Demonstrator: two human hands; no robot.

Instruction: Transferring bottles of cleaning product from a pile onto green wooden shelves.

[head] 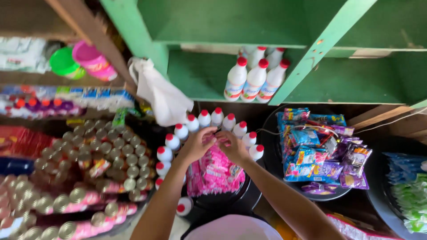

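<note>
Left hand: the left hand reaches in from below, fingers curled narrow and pinched toward the other hand, just above the pile of pink plastic sachets; whether it grips anything cannot be told.
Right hand: the right hand meets the left at the fingertips, fingers bent close together over the same pile; what lies between them is too small to tell.
Sachets: the pink sachets lie heaped in a round black tray, directly under both hands.
Ring of bottles: small white plastic bottles with red caps stand upright in a curved row around the far and left edge of the black tray, close to the hands.
Shelf bottles: taller white bottles with red caps stand grouped on the green wooden shelf above.
White bag: a crumpled white plastic bag hangs by the shelf post, left of the bottles.
Right tray: blue and purple foil packets are piled in a second dark round tray, well apart from the hands.
Far right: light blue and green wrapped packets lie at the picture's edge.
Cans: rows of silver-topped tins with pink labels are stacked to the left.
Cups: a green plastic cup and a pink plastic cup sit on the upper left shelf.
</note>
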